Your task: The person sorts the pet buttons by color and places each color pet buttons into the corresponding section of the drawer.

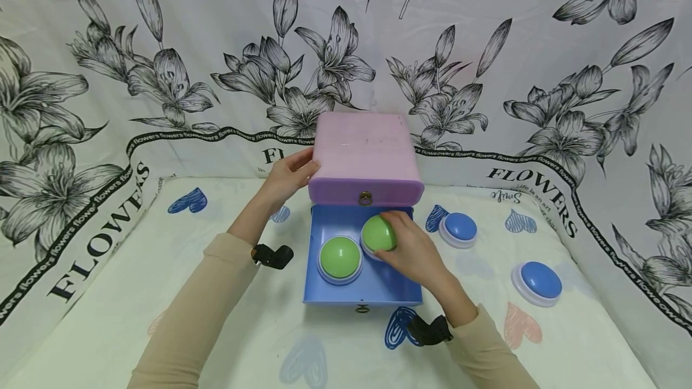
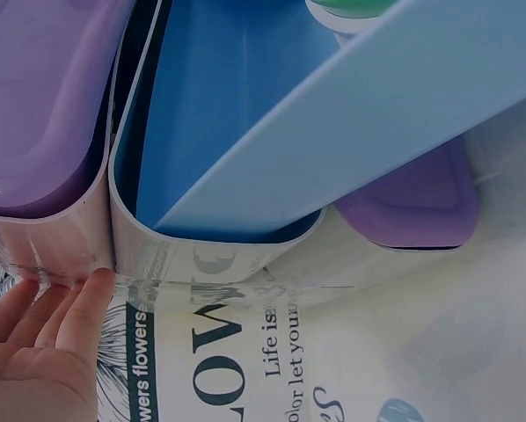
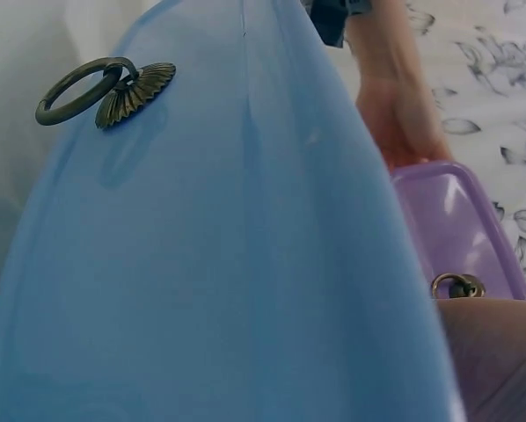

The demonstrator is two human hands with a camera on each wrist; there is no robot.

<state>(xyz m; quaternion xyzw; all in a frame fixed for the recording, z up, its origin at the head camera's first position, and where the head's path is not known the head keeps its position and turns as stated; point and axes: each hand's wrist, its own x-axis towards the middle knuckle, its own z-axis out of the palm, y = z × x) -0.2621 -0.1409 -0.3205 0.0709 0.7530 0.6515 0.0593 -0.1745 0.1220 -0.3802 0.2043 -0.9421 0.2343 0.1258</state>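
A small drawer box (image 1: 367, 146) with a pink top and a purple upper drawer stands in the middle. Its blue drawer (image 1: 361, 287) is pulled out toward me, with a ring pull (image 3: 74, 92) on the front. Inside lie two green push buttons on white bases. My right hand (image 1: 413, 251) grips the right one, a green push button (image 1: 375, 233), fingers over its far side and thumb at the near edge. The other green button (image 1: 339, 257) sits to its left. My left hand (image 1: 286, 179) rests its fingertips against the box's left side, fingers nearly straight.
Two blue push buttons on white bases lie on the cloth to the right: one blue button (image 1: 460, 227) near the box, another blue button (image 1: 540, 281) farther right and closer. A flower-printed cloth (image 1: 243, 35) hangs behind. Both wrists wear small black cameras.
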